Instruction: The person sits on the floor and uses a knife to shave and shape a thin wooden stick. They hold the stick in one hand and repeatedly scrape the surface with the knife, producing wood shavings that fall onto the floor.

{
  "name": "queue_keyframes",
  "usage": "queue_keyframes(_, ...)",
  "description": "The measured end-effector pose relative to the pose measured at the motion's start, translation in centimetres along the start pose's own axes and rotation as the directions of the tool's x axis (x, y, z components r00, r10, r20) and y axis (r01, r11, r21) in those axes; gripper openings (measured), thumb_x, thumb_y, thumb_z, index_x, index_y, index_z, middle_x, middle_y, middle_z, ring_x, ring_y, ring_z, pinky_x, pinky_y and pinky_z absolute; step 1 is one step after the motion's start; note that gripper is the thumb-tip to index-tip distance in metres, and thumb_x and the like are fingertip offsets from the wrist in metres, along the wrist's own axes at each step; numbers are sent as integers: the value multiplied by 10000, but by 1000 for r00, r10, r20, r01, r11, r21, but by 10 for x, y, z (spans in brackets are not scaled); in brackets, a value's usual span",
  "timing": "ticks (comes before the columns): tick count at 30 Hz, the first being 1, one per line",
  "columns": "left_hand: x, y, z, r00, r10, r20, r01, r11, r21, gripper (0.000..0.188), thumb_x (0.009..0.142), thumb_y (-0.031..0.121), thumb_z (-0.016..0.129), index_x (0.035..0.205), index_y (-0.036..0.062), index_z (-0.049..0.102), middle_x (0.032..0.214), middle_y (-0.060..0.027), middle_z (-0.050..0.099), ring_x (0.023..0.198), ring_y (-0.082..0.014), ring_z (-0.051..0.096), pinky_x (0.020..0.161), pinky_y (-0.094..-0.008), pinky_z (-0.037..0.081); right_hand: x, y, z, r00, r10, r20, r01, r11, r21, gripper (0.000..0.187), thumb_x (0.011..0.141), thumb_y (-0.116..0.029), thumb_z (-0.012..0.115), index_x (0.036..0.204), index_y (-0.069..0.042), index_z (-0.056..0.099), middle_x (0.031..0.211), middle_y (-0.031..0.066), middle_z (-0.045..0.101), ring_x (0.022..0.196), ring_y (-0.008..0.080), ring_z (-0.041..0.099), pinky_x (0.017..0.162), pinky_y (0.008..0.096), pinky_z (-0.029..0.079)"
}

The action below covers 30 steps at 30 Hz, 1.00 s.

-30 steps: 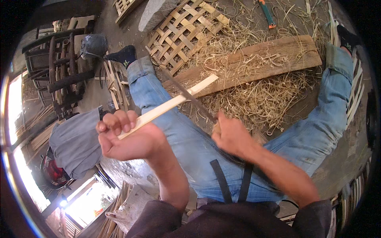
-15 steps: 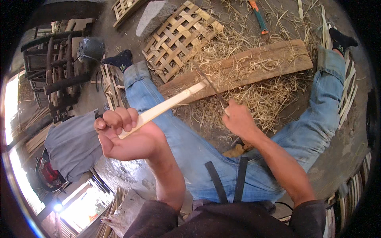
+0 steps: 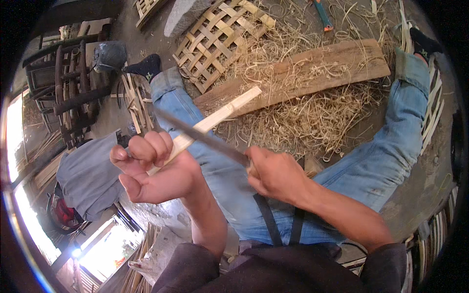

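While left fingers [image 3: 159, 143] hold strip [image 3: 237, 105] | shavings [image 3: 305, 126] strew plank [image 3: 359, 63], floor [image 3: 414, 198]

Glare from lower-left opening [image 3: 108, 248], dim upper left, fisheye-bent edges

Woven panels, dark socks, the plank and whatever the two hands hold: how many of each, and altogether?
Woven panels: 2, one partly out of frame
Dark socks: 2
Plank: 1
Pale strip in left hand: 1
Blade in right hand: 1
Total: 7

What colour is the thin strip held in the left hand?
The strip is pale cream, best seen in the head view.
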State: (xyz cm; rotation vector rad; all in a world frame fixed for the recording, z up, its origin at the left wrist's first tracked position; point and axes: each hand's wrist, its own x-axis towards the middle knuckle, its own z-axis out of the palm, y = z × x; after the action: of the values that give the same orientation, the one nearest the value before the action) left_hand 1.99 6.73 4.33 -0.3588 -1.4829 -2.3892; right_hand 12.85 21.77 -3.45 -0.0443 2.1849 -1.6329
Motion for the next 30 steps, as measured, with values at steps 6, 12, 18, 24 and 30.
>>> queue_keyframes(6, -3, 0, 7, 998, 31, 51, -30, 1000, -10, 357, 902, 420, 483, 1044, 93, 471, 590, 27, 285, 486, -84, 250, 480, -254, 196, 12, 56, -4, 949, 310, -61, -314, 946, -81, 355, 832, -146, 589, 1098, 70, 497, 692, 261, 625, 693, 429, 653, 665, 487, 534)
queue_keyframes(12, -1, -1, 10, 999, 30, 31, -29, 999, -23, 294, 911, 355, 442, 1032, 91, 485, 587, 27, 280, 483, -84, 250, 477, -249, 202, 2, 31, -3, 990, 136, -45, -140, 987, -79, 376, 814, -156, 627, 1104, 49, 503, 744, 258, 638, 725, 439, 649, 671, 494, 526)
queue_keyframes(18, 7, -4, 1, 1000, 15, 5, -15, 1000, -24, 193, 898, 195, 400, 1037, 87, 480, 599, 36, 290, 495, -70, 257, 487, -236, 227, 4, 4, 0, 997, 78, -28, -80, 993, -86, 288, 816, -168, 613, 972, 38, 487, 809, 276, 651, 739, 441, 655, 679, 525, 527)
queue_keyframes(24, -4, 9, -9, 998, -6, -66, 12, 995, 97, 162, 895, 185, 418, 1016, 89, 467, 624, 33, 304, 521, -66, 291, 488, -235, 244, 8, 39, 33, 978, 111, -179, -114, 993, -8, 327, 889, -262, 610, 1015, 25, 514, 809, 226, 666, 687, 379, 669, 604, 470, 538)
queue_keyframes(30, -37, 18, -5, 1000, 5, -22, -2, 989, 147, 150, 889, 170, 480, 1007, 78, 463, 647, 19, 316, 545, -81, 320, 509, -239, 269, 45, -32, 76, 792, 609, -31, -108, 190, 976, 245, 919, -224, 629, 1026, -23, 537, 790, 85, 660, 646, 157, 652, 536, 311, 521)
